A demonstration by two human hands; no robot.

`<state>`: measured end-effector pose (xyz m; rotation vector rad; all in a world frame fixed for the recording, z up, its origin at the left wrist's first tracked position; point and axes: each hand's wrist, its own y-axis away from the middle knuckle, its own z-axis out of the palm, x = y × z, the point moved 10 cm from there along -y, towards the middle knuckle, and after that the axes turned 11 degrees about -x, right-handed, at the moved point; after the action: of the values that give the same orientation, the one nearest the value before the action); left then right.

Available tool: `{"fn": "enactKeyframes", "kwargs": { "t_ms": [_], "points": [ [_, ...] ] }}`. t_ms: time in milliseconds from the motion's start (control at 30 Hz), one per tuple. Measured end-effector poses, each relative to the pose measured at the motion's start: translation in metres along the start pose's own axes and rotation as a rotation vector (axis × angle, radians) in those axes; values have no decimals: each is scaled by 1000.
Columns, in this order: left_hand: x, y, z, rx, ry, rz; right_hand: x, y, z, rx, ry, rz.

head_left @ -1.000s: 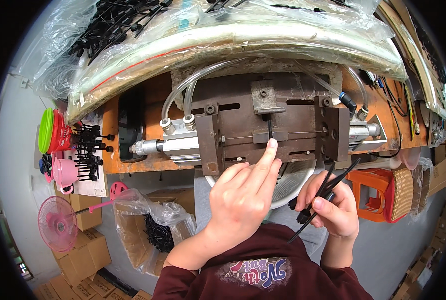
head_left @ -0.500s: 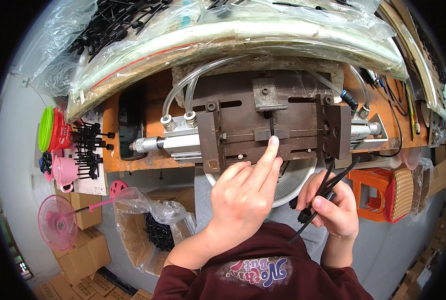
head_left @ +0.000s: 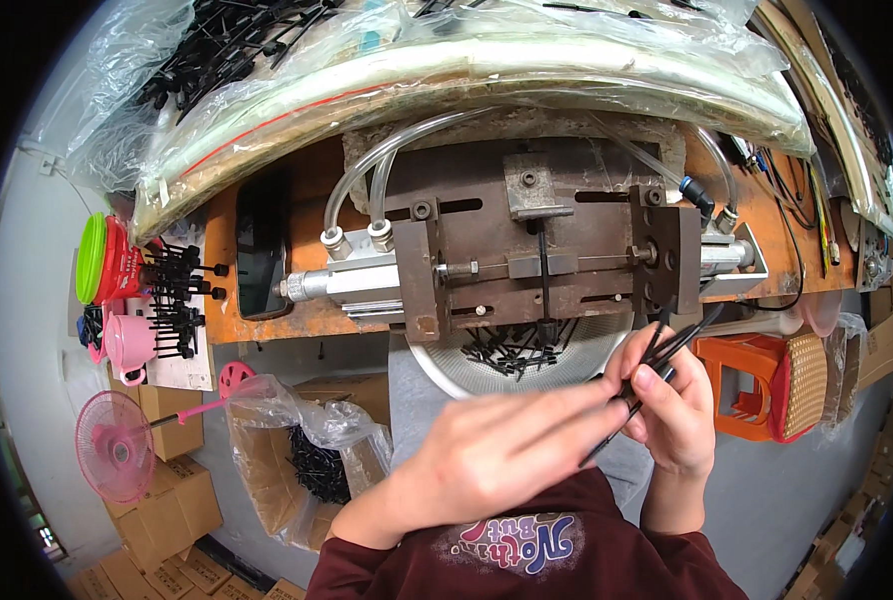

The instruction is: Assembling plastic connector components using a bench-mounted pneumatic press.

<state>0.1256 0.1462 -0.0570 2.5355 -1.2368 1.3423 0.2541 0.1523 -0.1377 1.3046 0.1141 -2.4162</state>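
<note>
My right hand (head_left: 675, 405) is closed on several thin black rods (head_left: 679, 342) with wider heads, which fan out past the fingers. My left hand (head_left: 512, 450), smeared by motion, reaches across so its fingertips meet the rods beside my right thumb. Whether those fingertips grip one is hidden. In front of me stands a brown metal jig (head_left: 597, 225) with an air cylinder at each side. Another black rod (head_left: 545, 285) lies across the jig between two small clamp blocks (head_left: 561, 264), its wider head hanging over the near edge.
Under the jig a white basket (head_left: 437, 372) holds several black rods. A phone (head_left: 264, 245) lies on the orange bench to the left, near a pink cup (head_left: 130, 342). An orange stool (head_left: 742, 385) stands at right, a plastic-lined box (head_left: 267, 470) at lower left.
My left hand has drawn back from the jig to the rods in my right hand. The cylinder shafts have moved inward, and the jig's rod now shows down to its head.
</note>
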Motion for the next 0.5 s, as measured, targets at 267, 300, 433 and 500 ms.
{"fn": "enactKeyframes", "kwargs": {
  "t_ms": [267, 300, 433, 500],
  "points": [
    [7, 10, -1, 49, -44, 47, 12, -6, 16, -102, -18, 57],
    [7, 11, -2, 62, -55, 34, 13, -6, 16, -90, -25, 72],
    [1, 14, -11, 143, -143, -54, 6, -6, 14, -9, -4, 70],
    [-8, 14, -14, 183, -178, -110, 5, -5, 7, 2, 14, 43]
  ]
}}
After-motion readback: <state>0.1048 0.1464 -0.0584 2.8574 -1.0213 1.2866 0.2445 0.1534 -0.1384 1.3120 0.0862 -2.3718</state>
